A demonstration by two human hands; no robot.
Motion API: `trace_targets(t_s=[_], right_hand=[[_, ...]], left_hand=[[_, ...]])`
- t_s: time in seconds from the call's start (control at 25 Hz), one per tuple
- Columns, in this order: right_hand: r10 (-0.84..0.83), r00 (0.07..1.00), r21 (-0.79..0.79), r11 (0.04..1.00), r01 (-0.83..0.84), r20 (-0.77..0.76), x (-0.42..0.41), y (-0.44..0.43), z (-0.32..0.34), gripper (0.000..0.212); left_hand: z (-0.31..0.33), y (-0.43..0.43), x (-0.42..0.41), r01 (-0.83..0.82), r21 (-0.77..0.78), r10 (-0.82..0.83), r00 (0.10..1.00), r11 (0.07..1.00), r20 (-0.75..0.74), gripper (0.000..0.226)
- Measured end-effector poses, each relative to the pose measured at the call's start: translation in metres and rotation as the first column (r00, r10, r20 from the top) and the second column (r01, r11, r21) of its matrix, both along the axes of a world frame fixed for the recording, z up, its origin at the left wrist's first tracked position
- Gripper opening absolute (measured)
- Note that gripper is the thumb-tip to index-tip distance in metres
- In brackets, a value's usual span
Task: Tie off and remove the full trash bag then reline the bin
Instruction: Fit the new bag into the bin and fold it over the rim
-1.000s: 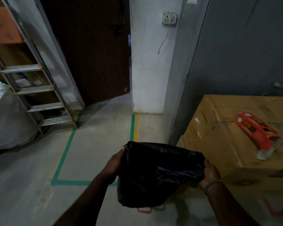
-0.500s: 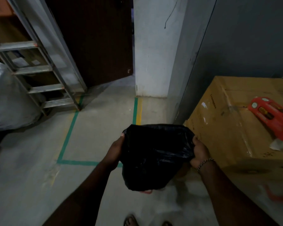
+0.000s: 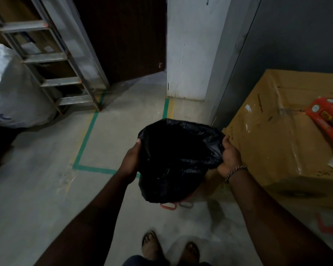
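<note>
Black bag (image 3: 179, 160) front and centre, held out before the person with its mouth spread wide and dark inside, the crumpled body sagging below. The left hand (image 3: 132, 162) grips the rim on the left side, thumb hooked over the top edge and fingers tucked behind the plastic. The right hand (image 3: 230, 158) has the opposite rim bunched in curled fingers, a beaded bracelet (image 3: 235, 169) on that wrist. Two red loops (image 3: 167, 206) peek out from under the bag's bottom, low by the floor (image 3: 46, 189); whether the bag rests on anything there, I can't tell. Sandalled feet (image 3: 152, 244) are planted just behind it. Hard by the right hand sits a big cardboard box (image 3: 277, 150), its near corner almost touching the knuckles, and a red packet (image 3: 327, 116) lies on top of it towards the far right. Behind the box rises a grey wall (image 3: 296, 35). Green tape (image 3: 87, 135) marks a corner on the floor to the left of the bag. Further off, a metal ladder (image 3: 52, 60) leans at the far left, a bulging white sack (image 3: 12, 89) is slumped beside it, and a dark door (image 3: 123, 35) stands ajar at the back.
</note>
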State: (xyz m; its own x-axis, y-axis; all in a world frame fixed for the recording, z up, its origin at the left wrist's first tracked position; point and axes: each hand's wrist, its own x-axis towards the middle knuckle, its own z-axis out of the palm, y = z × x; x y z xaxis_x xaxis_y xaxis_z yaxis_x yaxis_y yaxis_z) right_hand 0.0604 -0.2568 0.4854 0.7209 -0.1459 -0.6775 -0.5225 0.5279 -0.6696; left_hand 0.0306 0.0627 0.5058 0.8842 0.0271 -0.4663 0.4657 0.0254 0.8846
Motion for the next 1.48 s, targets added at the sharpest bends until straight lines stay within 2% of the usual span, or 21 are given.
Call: trace_targets(t_s=[0.08,0.24,0.36,0.48,0.68,0.8,1.0,1.12,1.28,1.32,1.36,1.4,1.44,1.48], right_hand=[[0.085,0.995,-0.025,0.996,-0.084,0.06,-0.003,0.002,0.0,0.065],[0.234,0.964,-0.186,0.96,-0.21,0.124,-0.013,0.014,-0.013,0.054],[0.272,0.96,-0.266,0.932,-0.247,0.062,-0.02,0.019,-0.036,0.07],[0.246,0.969,-0.293,0.927,-0.233,0.009,-0.029,0.019,-0.065,0.053],[0.235,0.972,-0.376,0.899,-0.225,-0.02,-0.039,0.02,-0.16,0.048],[0.241,0.97,-0.396,0.888,-0.236,-0.036,-0.045,0.022,-0.234,0.049],[0.255,0.966,-0.386,0.887,-0.254,-0.049,-0.048,0.013,-0.352,0.053],[0.333,0.935,-0.504,0.79,-0.349,-0.124,-0.044,0.01,-0.421,0.059],[0.423,0.878,-0.605,0.646,-0.465,-0.223,-0.03,0.022,-0.484,0.058],[0.446,0.861,-0.627,0.604,-0.492,-0.245,-0.025,0.026,-0.492,0.059],[0.472,0.84,-0.644,0.561,-0.52,-0.267,-0.018,0.03,-0.498,0.059],[0.496,0.822,-0.652,0.53,-0.542,-0.279,-0.012,0.033,-0.502,0.058],[0.512,0.816,-0.659,0.521,-0.542,-0.267,-0.01,0.036,-0.502,0.058],[0.526,0.814,-0.662,0.523,-0.537,-0.246,-0.009,0.034,-0.503,0.058]], left_hand=[[-0.012,-0.008,-0.005,0.006,-0.025,-0.006,1.0,1.0,-0.004,0.067],[-0.038,-0.027,-0.012,0.051,-0.076,-0.052,0.998,0.996,-0.019,0.067],[-0.064,-0.039,-0.012,0.071,-0.085,-0.076,0.996,0.994,-0.048,0.063],[-0.101,-0.049,-0.01,0.132,-0.07,-0.137,0.989,0.989,-0.062,0.062],[-0.188,-0.061,-0.008,0.16,-0.046,-0.162,0.986,0.986,-0.04,0.051],[-0.257,-0.061,-0.01,0.179,-0.062,-0.185,0.977,0.982,-0.106,0.038],[-0.374,-0.063,-0.01,0.166,-0.01,-0.166,0.98,0.986,-0.112,0.054],[-0.434,-0.068,-0.006,0.14,0.046,-0.136,0.988,0.989,-0.078,0.053],[-0.508,-0.073,0.01,0.188,0.25,-0.186,0.982,0.95,-0.035,0.045],[-0.53,-0.073,0.023,0.2,0.207,-0.183,0.978,0.958,-0.096,0.04],[-0.543,-0.069,0.028,0.322,0.28,-0.298,0.946,0.904,-0.129,0.043],[-0.546,-0.071,0.027,0.313,0.319,-0.28,0.949,0.895,-0.145,0.05],[-0.537,-0.071,0.027,0.26,0.308,-0.191,0.953,0.915,-0.236,0.057],[-0.53,-0.071,0.03,0.166,0.255,-0.115,0.972,0.953,-0.203,0.055]])
